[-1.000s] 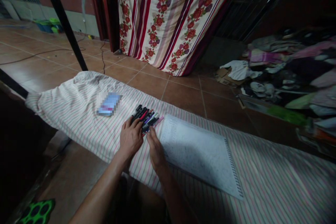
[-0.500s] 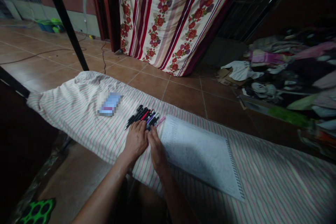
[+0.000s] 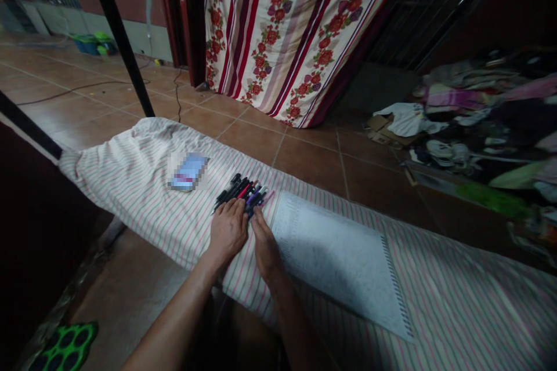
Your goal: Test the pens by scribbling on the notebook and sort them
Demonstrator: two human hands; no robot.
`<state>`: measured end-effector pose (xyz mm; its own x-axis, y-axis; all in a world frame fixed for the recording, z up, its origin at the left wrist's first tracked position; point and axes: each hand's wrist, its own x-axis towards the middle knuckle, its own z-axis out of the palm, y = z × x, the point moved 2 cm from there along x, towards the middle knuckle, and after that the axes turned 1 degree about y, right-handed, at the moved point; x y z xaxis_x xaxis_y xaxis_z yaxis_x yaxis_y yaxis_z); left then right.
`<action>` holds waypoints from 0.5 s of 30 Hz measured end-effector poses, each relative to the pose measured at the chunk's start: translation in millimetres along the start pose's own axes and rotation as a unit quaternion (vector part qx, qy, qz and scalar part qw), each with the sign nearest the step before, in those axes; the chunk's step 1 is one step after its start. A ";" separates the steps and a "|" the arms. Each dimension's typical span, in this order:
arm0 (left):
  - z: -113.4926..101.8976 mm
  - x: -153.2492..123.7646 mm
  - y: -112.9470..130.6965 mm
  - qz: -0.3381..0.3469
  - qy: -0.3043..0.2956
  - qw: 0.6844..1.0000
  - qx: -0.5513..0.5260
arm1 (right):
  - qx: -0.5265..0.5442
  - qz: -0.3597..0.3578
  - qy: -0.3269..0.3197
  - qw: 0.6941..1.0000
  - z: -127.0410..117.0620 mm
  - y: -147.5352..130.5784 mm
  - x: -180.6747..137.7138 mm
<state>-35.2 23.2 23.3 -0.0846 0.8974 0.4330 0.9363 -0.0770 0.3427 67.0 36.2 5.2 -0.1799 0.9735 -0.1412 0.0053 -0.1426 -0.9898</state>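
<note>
A row of several pens and markers (image 3: 243,190) lies on a striped cloth (image 3: 130,185) spread over the floor. My left hand (image 3: 229,231) rests palm down at the near ends of the pens, fingers stretched out on them. My right hand (image 3: 263,241) lies beside it, fingers flat and touching the right-hand pens. A large spiral-bound pad (image 3: 343,258) with a printed page lies just right of my right hand.
A small blue-and-white flat object (image 3: 188,171) lies on the cloth left of the pens. A floral curtain (image 3: 296,29) hangs behind. A pile of clothes and clutter (image 3: 478,122) fills the right side. A black pole (image 3: 117,29) slants at left. Brown tiles surround the cloth.
My left hand slid back from on top of the pens to their near ends. The pens now lie spread in a neater row. The view shifted slightly.
</note>
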 end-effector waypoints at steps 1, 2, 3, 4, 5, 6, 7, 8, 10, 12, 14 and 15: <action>-0.5 0.4 -0.7 0.002 0.001 1.000 -0.004 | 0.003 0.000 -0.001 1.000 0.1 -1.4 -0.1; -1.4 0.8 -1.4 0.006 0.002 1.000 -0.009 | 0.004 -0.003 0.002 1.000 -0.2 -2.1 -0.1; -2.7 1.3 -2.2 0.011 0.003 1.000 -0.016 | 0.004 -0.008 0.005 1.000 -0.9 -2.2 -0.1; -4.3 1.9 -2.9 0.017 0.003 1.000 -0.022 | 0.003 -0.014 0.011 1.000 -1.9 -1.9 -0.1; -6.2 2.5 -3.5 0.024 0.003 0.999 -0.027 | 0.001 -0.018 0.017 1.000 -2.9 -1.5 -0.2; -8.2 3.0 -4.0 0.029 0.002 0.999 -0.031 | -0.004 -0.020 0.021 1.000 -3.9 -1.2 -0.4; -10.5 3.5 -4.6 0.030 0.004 0.999 -0.032 | -0.009 -0.019 0.023 1.000 -4.6 -1.1 -0.6; -13.1 3.9 -5.4 0.023 0.009 0.999 -0.029 | -0.012 -0.015 0.024 1.000 -5.0 -1.4 -0.9; -18.8 4.1 -7.7 -0.010 0.019 1.000 -0.011 | -0.016 -0.009 0.020 1.000 -4.9 -2.9 -1.2; -24.8 3.3 -11.1 -0.056 0.022 0.998 0.020 | -0.020 -0.013 0.016 1.000 -4.1 -5.0 -0.6; -30.4 2.0 -15.1 -0.096 0.014 0.994 0.052 | -0.022 -0.017 0.015 0.999 -3.2 -6.3 0.5; -32.7 1.3 -17.3 -0.112 0.008 0.992 0.065 | -0.023 -0.016 0.014 1.000 -2.7 -6.4 0.9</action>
<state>-62.6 11.4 45.2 -0.2998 0.8790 0.3708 0.9291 0.1809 0.3225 69.5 38.5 11.3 -0.1528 0.9823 -0.1084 0.0444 -0.1028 -0.9937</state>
